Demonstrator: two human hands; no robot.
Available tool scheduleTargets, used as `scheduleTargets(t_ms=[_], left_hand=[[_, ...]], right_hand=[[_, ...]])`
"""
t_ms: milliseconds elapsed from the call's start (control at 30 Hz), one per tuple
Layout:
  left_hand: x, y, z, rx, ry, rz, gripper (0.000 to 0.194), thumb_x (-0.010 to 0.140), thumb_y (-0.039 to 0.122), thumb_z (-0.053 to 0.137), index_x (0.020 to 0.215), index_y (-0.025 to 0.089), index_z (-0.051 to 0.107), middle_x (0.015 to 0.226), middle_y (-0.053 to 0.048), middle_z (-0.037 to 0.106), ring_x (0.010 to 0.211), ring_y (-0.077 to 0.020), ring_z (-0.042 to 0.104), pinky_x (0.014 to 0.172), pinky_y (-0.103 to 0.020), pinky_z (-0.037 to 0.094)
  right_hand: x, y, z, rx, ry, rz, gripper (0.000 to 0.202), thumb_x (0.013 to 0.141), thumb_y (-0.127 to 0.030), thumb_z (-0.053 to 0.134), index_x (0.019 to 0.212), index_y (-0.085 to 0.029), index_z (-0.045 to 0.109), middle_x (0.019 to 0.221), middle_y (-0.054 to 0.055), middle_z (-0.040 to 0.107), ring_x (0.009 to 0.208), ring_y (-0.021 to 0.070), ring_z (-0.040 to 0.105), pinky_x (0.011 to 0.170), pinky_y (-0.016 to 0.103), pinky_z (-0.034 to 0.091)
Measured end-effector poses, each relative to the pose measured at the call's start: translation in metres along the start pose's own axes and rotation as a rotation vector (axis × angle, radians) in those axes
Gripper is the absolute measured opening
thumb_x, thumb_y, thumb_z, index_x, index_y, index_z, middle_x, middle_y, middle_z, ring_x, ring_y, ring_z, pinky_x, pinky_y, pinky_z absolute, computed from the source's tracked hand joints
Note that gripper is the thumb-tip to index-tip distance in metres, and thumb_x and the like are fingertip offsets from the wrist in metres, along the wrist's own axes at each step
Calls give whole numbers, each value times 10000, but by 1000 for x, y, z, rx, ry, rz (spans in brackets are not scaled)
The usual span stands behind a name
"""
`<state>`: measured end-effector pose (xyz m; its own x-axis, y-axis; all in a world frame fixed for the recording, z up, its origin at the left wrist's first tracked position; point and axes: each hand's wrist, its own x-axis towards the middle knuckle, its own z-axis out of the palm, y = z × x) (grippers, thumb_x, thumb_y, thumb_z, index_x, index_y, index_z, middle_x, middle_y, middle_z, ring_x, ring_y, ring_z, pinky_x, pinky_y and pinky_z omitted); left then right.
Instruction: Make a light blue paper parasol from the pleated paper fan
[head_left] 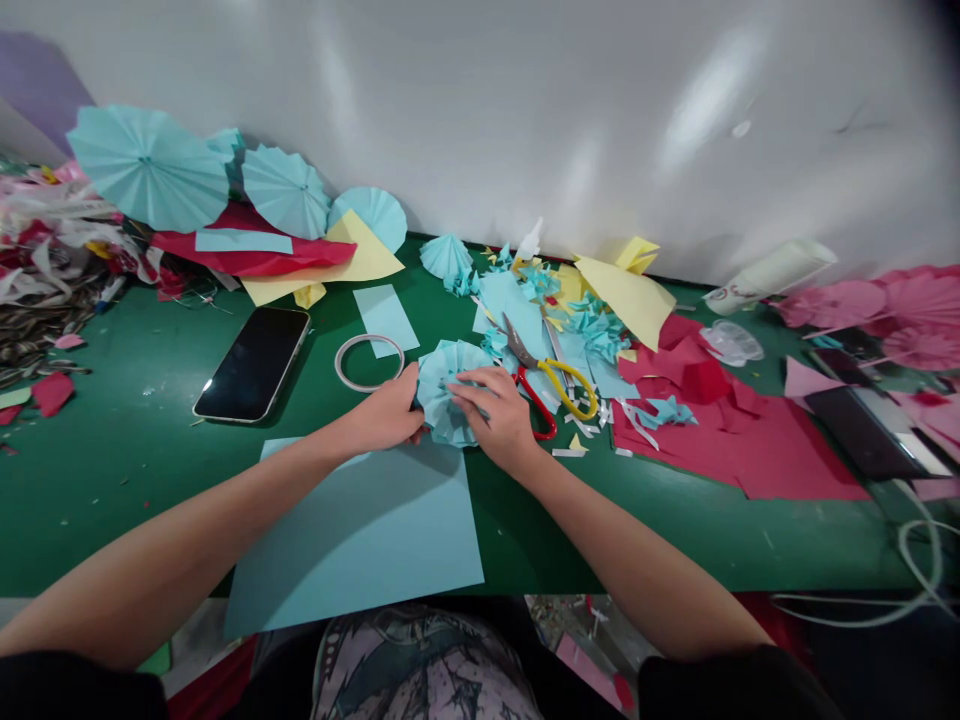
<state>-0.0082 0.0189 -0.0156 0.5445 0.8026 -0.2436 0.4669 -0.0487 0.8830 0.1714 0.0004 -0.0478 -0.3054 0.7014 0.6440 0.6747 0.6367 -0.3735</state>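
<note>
A round pleated rosette of light-blue paper (442,375) is between my two hands, just above the far edge of a flat blue sheet (367,540). My left hand (394,408) grips the rosette's left edge, its fingers closed on it. My right hand (499,415) lies over the rosette's right side, fingertips on the folds near its centre. A roll of tape (340,365) lies beside my left hand. Scissors with red and yellow handles (551,385) rest just right of my right hand.
A phone (251,365) lies to the left. Finished blue paper fans (150,170) lean along the wall. Blue scraps (600,325), yellow paper (634,295) and red sheets (787,450) cover the right side. Pink fans (892,305) and a white cable (904,550) are far right.
</note>
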Motion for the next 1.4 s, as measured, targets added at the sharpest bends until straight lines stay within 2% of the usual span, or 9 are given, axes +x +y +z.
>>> scheduleTargets(t_ms=[133, 233, 300, 367, 467, 633, 867, 1133, 1400], left_hand=[[0, 0, 0, 40, 50, -54, 333, 703, 139, 450, 1012, 178, 331, 612, 23, 551, 502, -147, 567, 444, -236, 410], [0, 2, 0, 172, 306, -22, 360, 681, 146, 489, 1007, 162, 336, 657, 17, 530, 560, -139, 540, 511, -249, 394], [-1, 4, 0, 277, 486, 38, 225, 677, 144, 494, 867, 178, 378, 657, 25, 484, 565, -118, 483, 532, -245, 359], [-3, 6, -1, 343, 561, 103, 107, 697, 147, 479, 706, 190, 381, 623, 30, 441, 552, -103, 427, 535, -243, 329], [-5, 10, -1, 350, 561, 172, 180, 739, 190, 480, 580, 176, 396, 618, 17, 441, 559, -99, 412, 548, -245, 321], [-7, 14, 1, 285, 587, 164, 293, 833, 299, 430, 574, 164, 457, 617, 7, 432, 574, -108, 415, 541, -250, 311], [-7, 12, 5, 332, 595, 154, 164, 778, 297, 555, 685, 163, 560, 663, 12, 455, 567, -99, 419, 550, -240, 345], [-4, -2, 9, 491, 628, 243, 171, 799, 314, 534, 736, 160, 572, 802, -34, 525, 750, -155, 517, 634, -267, 409], [4, -7, 6, 354, 584, 225, 249, 781, 339, 533, 608, 160, 517, 904, -77, 534, 922, -203, 530, 766, -324, 437]], right_hand=[[-2, 2, 1, 29, 29, 39, 184, 843, -214, 494, 880, -247, 671, 908, 53, 645, 882, 184, 563, 774, 391, 496], [-2, 2, 1, 9, 35, 45, 188, 837, -200, 498, 887, -242, 675, 913, 56, 653, 886, 190, 570, 779, 393, 498], [-3, 3, 1, -11, 44, 50, 190, 835, -193, 498, 896, -234, 673, 913, 58, 657, 886, 190, 574, 783, 386, 499], [-2, 3, 2, -22, 60, 51, 182, 832, -190, 501, 899, -221, 668, 901, 59, 662, 875, 184, 578, 786, 372, 501], [-2, 3, 2, -18, 95, 41, 167, 826, -179, 508, 909, -186, 653, 884, 69, 666, 869, 178, 579, 791, 350, 501], [-2, 2, 2, -32, 71, 59, 170, 834, -181, 487, 914, -195, 636, 888, 63, 664, 878, 180, 573, 802, 353, 492], [-2, 2, 3, -44, 50, 74, 172, 835, -188, 486, 902, -199, 644, 888, 61, 658, 875, 180, 564, 813, 353, 481], [-4, 4, 4, -53, 41, 53, 155, 833, -196, 495, 869, -214, 645, 891, 54, 644, 872, 174, 556, 797, 351, 481], [-2, 4, 6, -73, -6, 69, 142, 837, -236, 499, 832, -214, 640, 891, 54, 638, 874, 177, 554, 813, 357, 463]])
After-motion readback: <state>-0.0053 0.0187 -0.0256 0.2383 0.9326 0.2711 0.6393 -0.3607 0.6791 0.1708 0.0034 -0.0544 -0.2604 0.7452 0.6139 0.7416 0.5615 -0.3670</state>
